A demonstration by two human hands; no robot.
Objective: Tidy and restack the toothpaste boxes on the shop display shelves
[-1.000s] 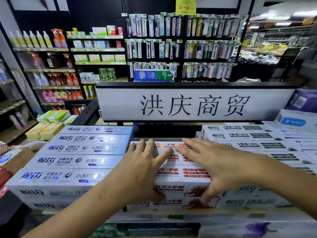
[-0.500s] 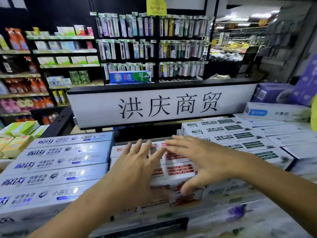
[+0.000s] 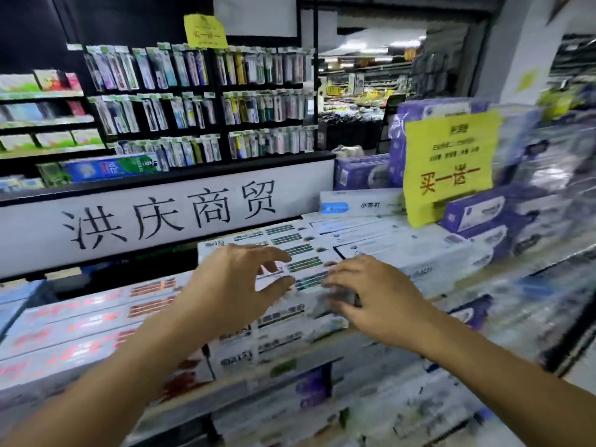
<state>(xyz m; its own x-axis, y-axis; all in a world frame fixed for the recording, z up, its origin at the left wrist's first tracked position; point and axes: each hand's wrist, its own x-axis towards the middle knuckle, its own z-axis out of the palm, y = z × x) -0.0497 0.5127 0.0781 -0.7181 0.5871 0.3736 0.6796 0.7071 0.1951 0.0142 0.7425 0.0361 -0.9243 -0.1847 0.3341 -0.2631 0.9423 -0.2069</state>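
Observation:
A stack of white toothpaste boxes with green labels lies on the display shelf in the middle of the view. My left hand hovers over its left part with fingers spread and curled. My right hand rests on the front right of the same stack, fingers down on the box tops; neither hand clearly holds a box. To the left lies a stack of white boxes with red labels. The picture is blurred by motion.
A white sign board with black characters stands behind the stacks. Purple boxes and a yellow price card rise at the right. More white boxes lie right of my hands. Toothbrush racks hang behind.
The view has swung right. Both hands have moved from the red-label stack over to the green-label stack on its right.

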